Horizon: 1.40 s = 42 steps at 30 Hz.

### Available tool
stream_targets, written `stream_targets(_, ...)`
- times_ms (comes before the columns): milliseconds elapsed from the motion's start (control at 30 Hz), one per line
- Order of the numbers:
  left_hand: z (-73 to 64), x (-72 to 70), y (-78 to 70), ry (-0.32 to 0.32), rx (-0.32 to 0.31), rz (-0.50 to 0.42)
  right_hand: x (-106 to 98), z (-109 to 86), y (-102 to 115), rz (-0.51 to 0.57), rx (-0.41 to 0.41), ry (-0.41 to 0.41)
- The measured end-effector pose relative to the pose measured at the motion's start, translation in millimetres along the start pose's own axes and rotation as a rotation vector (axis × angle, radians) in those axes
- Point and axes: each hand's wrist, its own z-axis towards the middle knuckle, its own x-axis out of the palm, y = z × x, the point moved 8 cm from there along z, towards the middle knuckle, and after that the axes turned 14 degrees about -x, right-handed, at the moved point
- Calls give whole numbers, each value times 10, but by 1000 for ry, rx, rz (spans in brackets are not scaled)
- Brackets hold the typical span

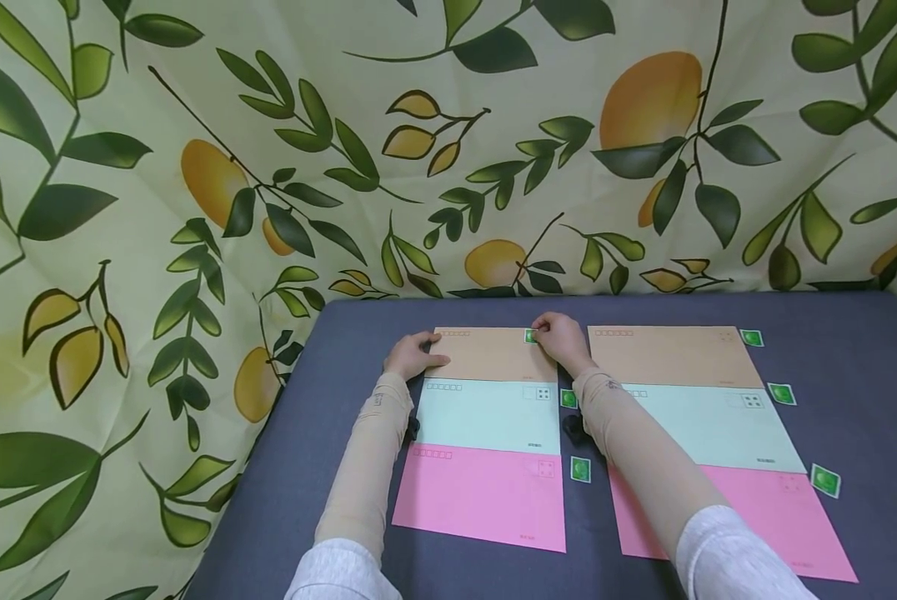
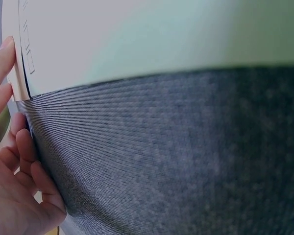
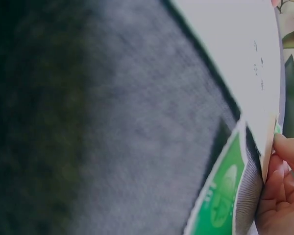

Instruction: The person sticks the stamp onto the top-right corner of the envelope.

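- Sleeves first, nearest to us: both forearms run up the dark desk (image 1: 854,375) in tan covers, and the right one hides part of the mint and pink envelopes of the right-hand column.
- Next up, the pink envelope (image 1: 478,496) and mint envelope (image 1: 486,412) of the left column lie flat, each with a loose green stamp (image 1: 579,469) just beside its right edge.
- Further on, our left hand (image 1: 411,354) rests relaxed, fingers straight, pressing the left edge of the tan envelope (image 1: 486,358) to steady it.
- At that envelope's far right corner, our right hand (image 1: 561,335) pinches a small green stamp (image 1: 531,336) with curled fingertips.
- We judge that stamp featherlight, thin and floppy, easily creased; best taken by its edges with fingertips, as now.
- Hard to make out: whether the stamp is stuck down yet. Both wrist views are blurred, showing mostly desk cloth and paper edges.
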Motion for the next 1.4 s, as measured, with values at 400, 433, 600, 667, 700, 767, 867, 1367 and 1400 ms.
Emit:
stream_targets(400, -112, 42, -55, -14, 23, 113, -29, -97, 45, -36, -22, 14)
stream_targets(433, -119, 45, -64, -22, 27, 130, -37, -103, 38, -25, -14, 7)
stream_targets(600, -135, 82, -112, -66, 51, 207, -87, -123, -12, 29, 35, -28)
stream_targets(667, -136, 101, -128, -79, 59, 228, -111, -131, -16, 41, 44, -40)
stream_targets(700, -136, 107, -131, -85, 60, 238, -124, -134, -14, 48, 47, -44)
stream_targets(767, -143, 116, -136, -93, 61, 251, -153, -140, -5, 55, 47, -55)
stream_targets(867, -157, 110, -152, -102, 69, 302, -203, -157, 12, 69, 36, -62)
stream_targets(1367, -576, 287, -829, -218, 339, 445, -747, -447, -122, 147, -28, -27)
stream_targets(1400, -625, 327, -902, -208, 365, 440, -803, -476, -135, 147, -38, -26)
